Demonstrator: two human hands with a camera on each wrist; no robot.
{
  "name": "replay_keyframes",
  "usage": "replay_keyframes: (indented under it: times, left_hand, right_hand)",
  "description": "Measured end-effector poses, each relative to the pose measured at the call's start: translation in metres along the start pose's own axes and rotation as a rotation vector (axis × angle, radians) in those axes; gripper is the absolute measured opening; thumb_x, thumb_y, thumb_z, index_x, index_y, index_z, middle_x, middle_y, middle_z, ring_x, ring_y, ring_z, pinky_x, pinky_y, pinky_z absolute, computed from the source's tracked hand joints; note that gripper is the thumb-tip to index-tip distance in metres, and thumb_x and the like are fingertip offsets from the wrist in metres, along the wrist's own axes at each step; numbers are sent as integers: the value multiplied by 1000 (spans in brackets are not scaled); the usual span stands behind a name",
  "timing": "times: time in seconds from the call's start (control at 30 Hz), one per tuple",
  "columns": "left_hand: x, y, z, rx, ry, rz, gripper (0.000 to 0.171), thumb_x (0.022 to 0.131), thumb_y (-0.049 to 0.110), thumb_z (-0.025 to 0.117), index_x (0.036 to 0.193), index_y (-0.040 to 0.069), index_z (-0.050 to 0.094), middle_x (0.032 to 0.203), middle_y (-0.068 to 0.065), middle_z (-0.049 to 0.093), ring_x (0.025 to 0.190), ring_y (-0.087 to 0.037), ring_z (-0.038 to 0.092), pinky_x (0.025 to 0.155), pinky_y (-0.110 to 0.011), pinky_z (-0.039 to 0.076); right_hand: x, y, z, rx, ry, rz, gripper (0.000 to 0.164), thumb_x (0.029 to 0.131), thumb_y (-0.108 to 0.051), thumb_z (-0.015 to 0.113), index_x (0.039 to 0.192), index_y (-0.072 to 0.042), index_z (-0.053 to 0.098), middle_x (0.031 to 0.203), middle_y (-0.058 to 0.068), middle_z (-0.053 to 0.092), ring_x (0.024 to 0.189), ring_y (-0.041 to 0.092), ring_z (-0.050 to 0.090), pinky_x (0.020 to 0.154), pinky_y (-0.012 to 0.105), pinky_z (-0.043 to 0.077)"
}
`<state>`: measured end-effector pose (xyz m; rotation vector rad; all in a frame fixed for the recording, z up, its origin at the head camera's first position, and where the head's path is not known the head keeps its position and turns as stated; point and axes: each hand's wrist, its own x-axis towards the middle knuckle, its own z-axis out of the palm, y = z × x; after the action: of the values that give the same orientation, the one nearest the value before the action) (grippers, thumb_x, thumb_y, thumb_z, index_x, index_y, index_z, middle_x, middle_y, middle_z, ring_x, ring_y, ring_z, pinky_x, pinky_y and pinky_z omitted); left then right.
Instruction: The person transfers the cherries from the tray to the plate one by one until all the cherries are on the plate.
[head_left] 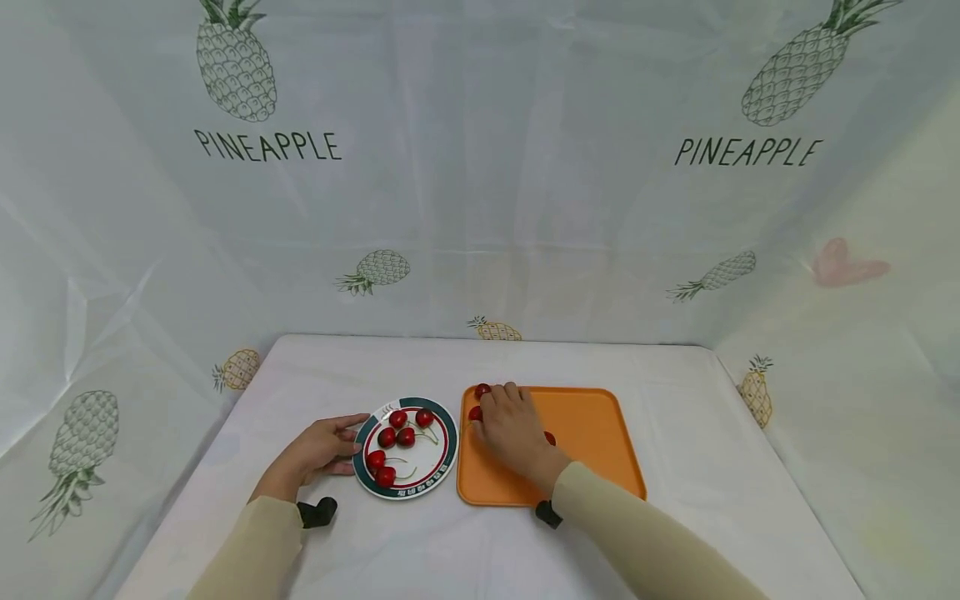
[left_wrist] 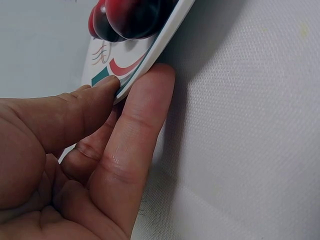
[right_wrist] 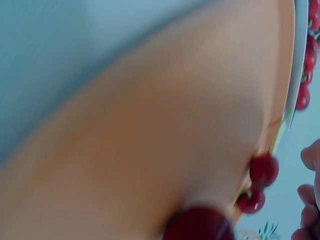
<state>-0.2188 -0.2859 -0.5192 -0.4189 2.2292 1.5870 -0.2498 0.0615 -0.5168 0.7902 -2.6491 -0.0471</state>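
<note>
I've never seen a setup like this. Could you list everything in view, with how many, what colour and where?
Plate: one, white with green and red bands, left of the tray
Tray: one, orange, on the table
Cherries: nine visible, red, six on the plate, three on the tray
Table: one, white-covered, under plate and tray
Backdrop: pale grey-white, behind and beside the table
Pineapples: eight clear prints, dark or yellow, on the backdrop
Words: two, dark, "PINEAPPLE", upper backdrop
Heart: one, pink, backdrop's right
Wrist pieces: two, black, one per wrist
Sleeves: two, beige, on the arms
Left hand: one, bare, gripping the plate's edge
Right hand: one, bare, over the tray
</note>
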Motion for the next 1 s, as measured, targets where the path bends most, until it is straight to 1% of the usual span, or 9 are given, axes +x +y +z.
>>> replay_keyframes:
  times: [0.07,0.2,0.27,0.37,0.47,0.57,0.77,0.87,1.0]
  left_hand:
    - [0,-1,0,0,2,0,63,97,-4,68,156,11,52,123,-20,58,88,-22,70,78,-37,66]
    - [0,-1,0,-5,1,0,63,97,-4,68,157,11,51,124,-20,60,88,-22,71,78,-37,66]
    - [0,-2,0,-11,3,-2,63,97,-4,68,156,11,52,124,-20,62,88,-22,72,78,-37,66]
    - [0,-2,0,-12,0,2,62,98,-4,67,156,11,51,124,-20,61,88,-22,72,78,-37,66]
    - [0,-2,0,-7,-1,6,63,98,-4,67,157,11,51,124,-20,60,88,-22,71,78,-38,66]
    - [0,-1,0,-1,2,5,63,98,-4,67,156,11,51,124,-20,59,87,-22,70,78,-37,66]
    - [0,1,-1,8,3,3,63,98,-4,67,157,11,51,126,-20,60,89,-22,70,78,-37,66]
    - [1,0,-1,-1,0,5,63,98,-3,68,157,12,51,126,-20,61,89,-22,71,78,-36,66]
    - [3,-2,0,-19,7,-1,63,98,-3,68,156,13,52,127,-19,63,88,-22,72,78,-37,66]
  right_hand:
    - [2,-9,2,12,-20,13,37,101,-44,66,105,-8,62,101,8,59,98,26,48,80,36,42]
    - [5,-25,4,-5,-61,16,39,101,-48,64,100,-9,61,95,6,55,96,24,46,79,35,39]
    - [7,-31,4,-23,-79,18,41,101,-50,63,101,-9,62,94,5,54,95,24,46,79,35,39]
    - [8,-35,4,-44,-94,25,40,103,-48,62,106,-8,64,96,5,56,96,24,46,79,35,40]
    - [6,-33,6,-42,-107,43,39,103,-46,63,110,-8,65,99,5,56,98,24,46,80,35,40]
    - [3,-26,8,-31,-117,59,37,102,-44,65,111,-8,65,101,5,56,97,24,45,81,35,40]
    - [-1,-15,8,-27,-106,97,33,99,-39,69,110,-8,64,96,6,57,92,24,45,79,34,38]
    - [-1,-16,10,-43,-101,107,35,100,-42,67,107,-8,65,93,5,55,90,24,44,78,34,38]
    - [-2,-23,15,-74,-125,104,40,101,-48,63,106,-8,65,92,5,53,89,24,44,77,36,39]
